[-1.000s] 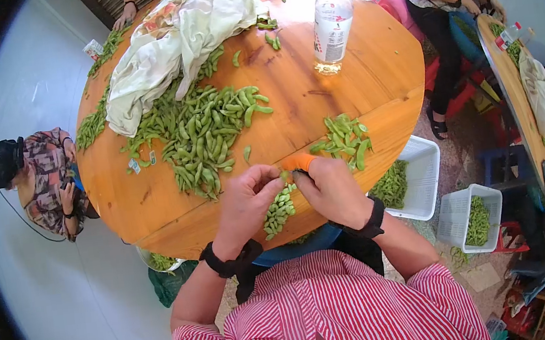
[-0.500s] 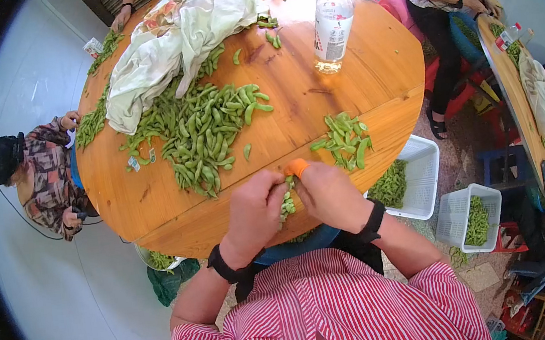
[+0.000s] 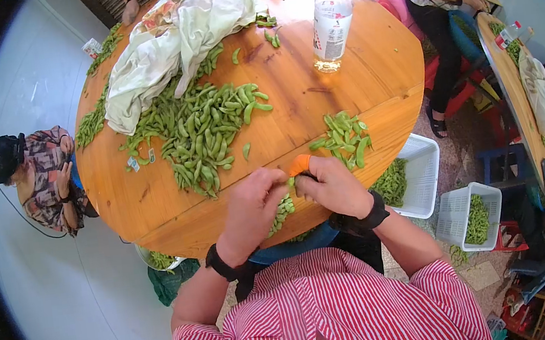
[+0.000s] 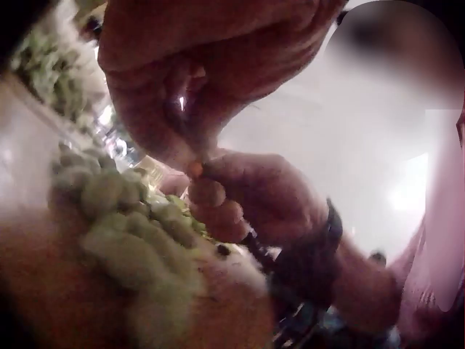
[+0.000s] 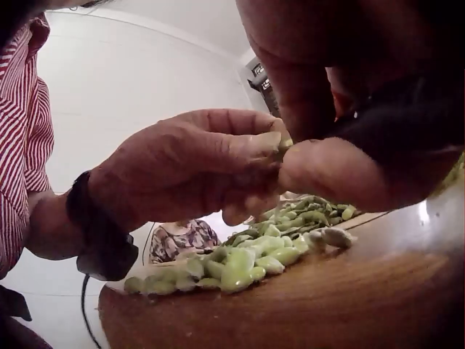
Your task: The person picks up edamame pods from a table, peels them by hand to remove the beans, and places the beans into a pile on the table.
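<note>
Close together over the near table edge, my left hand (image 3: 253,202) and right hand (image 3: 336,189) meet at the fingertips. Between them they pinch a small green soybean pod (image 3: 291,182), mostly covered by fingers. In the right wrist view the left thumb and forefinger grip the pod (image 5: 283,142) against the right thumb. An orange cover (image 3: 299,164) wraps a right finger, and something black is on the right thumb. Below the hands lies a pile of pale shelled beans (image 3: 284,213), seen large in the right wrist view. Farther left spreads a heap of whole pods (image 3: 208,133).
A smaller pile of pods (image 3: 344,140) lies to the right. Behind stand a bottle (image 3: 333,25) and a bunched white cloth (image 3: 171,44) over pods. White baskets (image 3: 424,176) of green pods sit on the floor at right. Other people sit around.
The hands stay close together over the bean pile, shifting slightly as their fingers work at the pod. The person at the left has lowered a raised hand from the table edge.
</note>
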The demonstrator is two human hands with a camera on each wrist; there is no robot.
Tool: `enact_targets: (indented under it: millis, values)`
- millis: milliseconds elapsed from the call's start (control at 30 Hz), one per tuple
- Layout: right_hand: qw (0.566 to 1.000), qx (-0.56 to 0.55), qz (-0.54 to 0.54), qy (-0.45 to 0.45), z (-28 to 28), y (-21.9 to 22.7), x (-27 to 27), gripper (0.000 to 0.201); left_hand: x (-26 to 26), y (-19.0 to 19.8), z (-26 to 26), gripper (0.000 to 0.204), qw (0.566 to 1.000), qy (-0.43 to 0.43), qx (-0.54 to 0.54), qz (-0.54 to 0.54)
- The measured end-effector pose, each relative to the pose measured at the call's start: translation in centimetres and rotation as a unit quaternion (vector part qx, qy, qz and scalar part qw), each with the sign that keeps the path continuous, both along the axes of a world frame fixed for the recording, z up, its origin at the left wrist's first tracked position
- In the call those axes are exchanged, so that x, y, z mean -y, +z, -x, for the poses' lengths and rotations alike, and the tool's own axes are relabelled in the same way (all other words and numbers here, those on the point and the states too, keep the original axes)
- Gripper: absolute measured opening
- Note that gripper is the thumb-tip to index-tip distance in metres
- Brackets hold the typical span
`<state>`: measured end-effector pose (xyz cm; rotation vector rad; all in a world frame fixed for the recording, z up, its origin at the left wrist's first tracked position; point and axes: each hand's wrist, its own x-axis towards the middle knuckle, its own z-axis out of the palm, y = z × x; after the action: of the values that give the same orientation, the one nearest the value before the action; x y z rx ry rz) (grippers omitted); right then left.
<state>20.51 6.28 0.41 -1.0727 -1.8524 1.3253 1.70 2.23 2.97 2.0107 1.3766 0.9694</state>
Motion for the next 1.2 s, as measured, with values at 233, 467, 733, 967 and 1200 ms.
enact_targets:
  millis: [233, 467, 733, 967, 1200]
  values:
    - [0.994, 0.074, -0.068, -0.048, 0.7, 1.1, 0.9, 0.011, -0.1, -0.9, 0.2, 0.016, 0.996, 0.003, -0.052, -0.073]
    - [0.992, 0.017, -0.123, -0.001, 0.5, 0.8, 0.3, 0.012, -0.4, -0.7, 1.5, 0.016, 0.862, 0.054, 0.353, 0.360]
    - [0.998, 0.024, -0.053, -0.027, 0.3, 2.8, 0.6, 0.014, -0.1, -1.0, 1.1, 0.017, 0.853, 0.046, 0.382, 0.353]
    - [0.990, 0.012, -0.139, -0.010, 0.6, 3.0, 0.5, 0.013, 0.0, -1.2, 1.2, 0.017, 0.732, 0.034, 0.522, 0.436]
    - [0.975, 0.034, -0.219, -0.022, 0.7, 1.9, 0.6, 0.013, 0.4, -0.1, 0.6, 0.019, 0.860, 0.086, 0.373, 0.337]
